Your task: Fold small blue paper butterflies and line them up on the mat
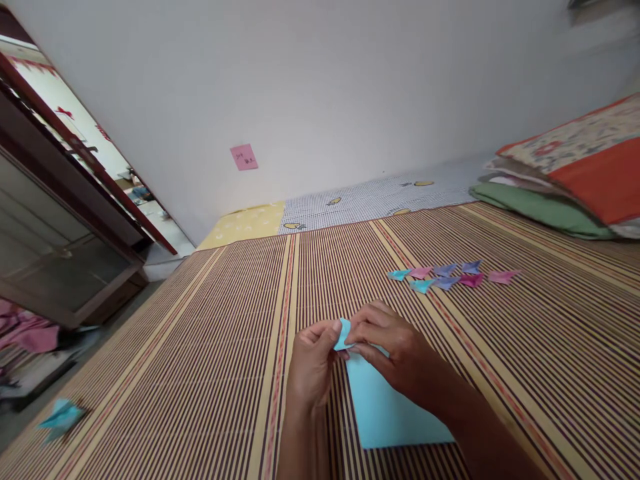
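We pinch the folded blue piece (343, 334) between left hand (311, 365) and right hand (396, 353), both closed on it. It stands upright over the far edge of the blue sheet (385, 408).

On my feed I saw two bare hands, the left hand (313, 363) and the right hand (395, 350), each joined to an uncovered forearm. The left forearm (303, 447) showed at the bottom edge, the right forearm (480, 433) toward the lower right corner. Both were unclothed as far as the frame reached. A short, pale thumbnail (337, 327) showed on the left; finer detail I couldn't make out.
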`<action>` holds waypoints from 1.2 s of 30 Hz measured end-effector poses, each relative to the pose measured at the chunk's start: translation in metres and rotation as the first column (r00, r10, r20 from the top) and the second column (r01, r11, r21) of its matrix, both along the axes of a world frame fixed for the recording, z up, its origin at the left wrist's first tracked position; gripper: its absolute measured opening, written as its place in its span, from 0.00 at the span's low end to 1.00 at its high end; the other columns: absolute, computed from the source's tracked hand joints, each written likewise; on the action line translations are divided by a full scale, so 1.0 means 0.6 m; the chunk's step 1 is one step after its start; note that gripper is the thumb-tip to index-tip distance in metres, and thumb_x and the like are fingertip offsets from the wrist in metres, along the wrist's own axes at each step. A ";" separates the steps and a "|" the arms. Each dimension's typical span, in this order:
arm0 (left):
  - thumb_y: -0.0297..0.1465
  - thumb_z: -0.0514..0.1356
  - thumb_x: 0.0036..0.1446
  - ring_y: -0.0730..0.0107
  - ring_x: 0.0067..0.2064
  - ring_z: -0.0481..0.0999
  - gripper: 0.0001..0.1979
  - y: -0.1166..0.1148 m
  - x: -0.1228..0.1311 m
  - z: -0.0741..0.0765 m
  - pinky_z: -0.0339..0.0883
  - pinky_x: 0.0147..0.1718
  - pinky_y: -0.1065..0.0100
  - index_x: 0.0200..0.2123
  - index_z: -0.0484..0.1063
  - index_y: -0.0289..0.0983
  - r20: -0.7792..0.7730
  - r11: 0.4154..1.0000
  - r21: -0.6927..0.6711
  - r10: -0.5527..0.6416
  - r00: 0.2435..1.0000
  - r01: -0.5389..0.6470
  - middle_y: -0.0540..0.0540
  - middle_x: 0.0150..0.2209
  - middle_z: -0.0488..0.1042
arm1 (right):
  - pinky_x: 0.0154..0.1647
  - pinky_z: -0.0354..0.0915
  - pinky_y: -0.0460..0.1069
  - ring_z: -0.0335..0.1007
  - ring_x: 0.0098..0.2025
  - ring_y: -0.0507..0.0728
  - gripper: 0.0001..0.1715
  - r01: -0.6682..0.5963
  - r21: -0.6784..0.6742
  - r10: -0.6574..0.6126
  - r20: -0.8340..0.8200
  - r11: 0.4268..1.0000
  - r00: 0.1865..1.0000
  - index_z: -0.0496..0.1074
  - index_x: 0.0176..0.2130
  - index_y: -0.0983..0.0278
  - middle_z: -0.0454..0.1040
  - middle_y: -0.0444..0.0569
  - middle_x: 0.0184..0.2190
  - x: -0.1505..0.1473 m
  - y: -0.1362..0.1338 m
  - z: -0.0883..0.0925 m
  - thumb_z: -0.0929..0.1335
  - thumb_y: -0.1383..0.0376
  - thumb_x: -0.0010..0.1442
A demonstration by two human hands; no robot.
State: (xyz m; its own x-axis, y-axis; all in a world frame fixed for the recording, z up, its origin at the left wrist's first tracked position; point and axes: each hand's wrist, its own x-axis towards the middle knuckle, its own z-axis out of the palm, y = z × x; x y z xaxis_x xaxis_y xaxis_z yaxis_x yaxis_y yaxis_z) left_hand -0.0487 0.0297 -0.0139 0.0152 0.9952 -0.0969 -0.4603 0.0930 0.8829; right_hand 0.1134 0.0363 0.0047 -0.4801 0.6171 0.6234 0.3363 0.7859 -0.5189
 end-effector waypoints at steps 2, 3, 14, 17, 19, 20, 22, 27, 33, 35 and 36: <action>0.41 0.74 0.46 0.76 0.23 0.67 0.16 -0.001 0.004 0.001 0.62 0.22 0.75 0.24 0.80 0.32 -0.075 0.998 0.040 0.041 0.996 -0.038 0.48 0.21 0.74 | 0.41 0.62 0.53 0.65 0.41 0.58 0.10 0.011 -0.022 -0.011 -0.005 1.000 1.000 0.72 0.34 0.63 0.71 0.48 0.35 0.000 -0.002 0.001 0.66 0.72 0.68; 0.41 0.74 0.46 0.76 0.23 0.67 0.16 -0.001 0.005 0.000 0.62 0.22 0.75 0.24 0.80 0.32 -0.098 0.997 0.048 0.057 0.994 -0.052 0.49 0.21 0.74 | 0.41 0.62 0.53 0.65 0.41 0.58 0.10 0.017 -0.038 -0.018 -0.012 0.999 1.000 0.72 0.34 0.63 0.71 0.48 0.35 -0.001 -0.003 0.002 0.66 0.72 0.67; 0.38 0.75 0.44 0.71 0.28 0.73 0.13 -0.004 0.006 0.001 0.68 0.30 0.71 0.28 0.82 0.33 -0.188 0.986 0.051 0.166 0.968 -0.159 0.47 0.25 0.78 | 0.39 0.60 0.52 0.65 0.38 0.57 0.08 0.107 -0.179 -0.129 -0.114 0.978 0.985 0.67 0.32 0.62 0.68 0.46 0.34 -0.011 0.000 -0.013 0.66 0.71 0.65; 0.38 0.74 0.46 0.71 0.29 0.73 0.12 -0.007 0.009 0.003 0.68 0.31 0.71 0.27 0.82 0.34 -0.214 0.987 0.076 0.152 0.965 -0.139 0.47 0.25 0.78 | 0.38 0.59 0.51 0.65 0.37 0.56 0.09 0.140 -0.201 -0.165 -0.114 0.970 0.980 0.66 0.31 0.62 0.67 0.45 0.33 -0.010 0.000 -0.012 0.66 0.72 0.64; 0.37 0.73 0.47 0.71 0.29 0.73 0.11 -0.008 0.007 0.003 0.68 0.31 0.72 0.27 0.82 0.34 -0.217 0.991 0.081 0.124 0.968 -0.109 0.47 0.25 0.78 | 0.37 0.59 0.51 0.65 0.36 0.56 0.10 0.145 -0.207 -0.171 -0.112 0.967 0.979 0.66 0.31 0.62 0.67 0.45 0.32 -0.009 -0.001 -0.011 0.66 0.72 0.64; 0.37 0.73 0.47 0.72 0.29 0.73 0.11 -0.008 0.004 0.002 0.67 0.31 0.72 0.27 0.83 0.34 -0.219 0.993 0.079 0.106 0.970 -0.091 0.47 0.25 0.78 | 0.37 0.58 0.50 0.65 0.36 0.55 0.10 0.147 -0.209 -0.173 -0.111 0.967 0.979 0.65 0.31 0.62 0.66 0.44 0.32 -0.009 -0.002 -0.011 0.66 0.72 0.64; 0.37 0.72 0.48 0.72 0.29 0.72 0.11 -0.007 0.000 0.001 0.67 0.31 0.72 0.27 0.83 0.33 -0.226 0.996 0.069 0.071 0.972 -0.057 0.46 0.25 0.78 | 0.36 0.58 0.50 0.64 0.35 0.55 0.10 0.147 -0.213 -0.172 -0.103 0.966 0.980 0.65 0.30 0.62 0.66 0.44 0.31 -0.008 -0.001 -0.011 0.66 0.71 0.64; 0.36 0.72 0.49 0.73 0.28 0.71 0.10 -0.004 -0.006 -0.002 0.66 0.30 0.73 0.27 0.83 0.33 -0.251 0.997 0.073 0.042 0.967 -0.024 0.47 0.24 0.77 | 0.34 0.55 0.49 0.63 0.33 0.54 0.09 0.160 -0.253 -0.178 -0.051 0.954 0.983 0.66 0.30 0.62 0.65 0.43 0.31 -0.007 0.003 -0.013 0.67 0.71 0.63; 0.36 0.71 0.49 0.72 0.29 0.72 0.10 -0.003 -0.002 -0.002 0.67 0.29 0.74 0.29 0.84 0.34 -0.282 0.997 0.073 0.032 0.959 -0.011 0.46 0.26 0.79 | 0.34 0.54 0.49 0.61 0.33 0.54 0.11 0.188 -0.243 -0.192 0.005 0.952 0.981 0.65 0.29 0.62 0.65 0.44 0.31 -0.003 -0.001 -0.008 0.67 0.72 0.63; 0.36 0.72 0.49 0.73 0.28 0.72 0.10 -0.003 -0.002 -0.003 0.67 0.28 0.74 0.29 0.84 0.34 -0.285 0.998 0.069 0.029 0.958 -0.009 0.46 0.25 0.79 | 0.34 0.54 0.49 0.61 0.33 0.54 0.12 0.186 -0.228 -0.185 0.029 0.956 0.982 0.64 0.28 0.62 0.64 0.43 0.30 -0.002 -0.003 -0.005 0.67 0.72 0.63; 0.37 0.72 0.49 0.72 0.28 0.72 0.11 -0.003 -0.002 -0.004 0.67 0.28 0.73 0.29 0.84 0.34 -0.283 0.998 0.063 0.024 0.959 -0.006 0.45 0.25 0.79 | 0.34 0.54 0.49 0.61 0.33 0.54 0.13 0.185 -0.226 -0.181 0.037 0.956 0.983 0.63 0.28 0.62 0.64 0.43 0.30 -0.002 -0.003 -0.004 0.67 0.72 0.63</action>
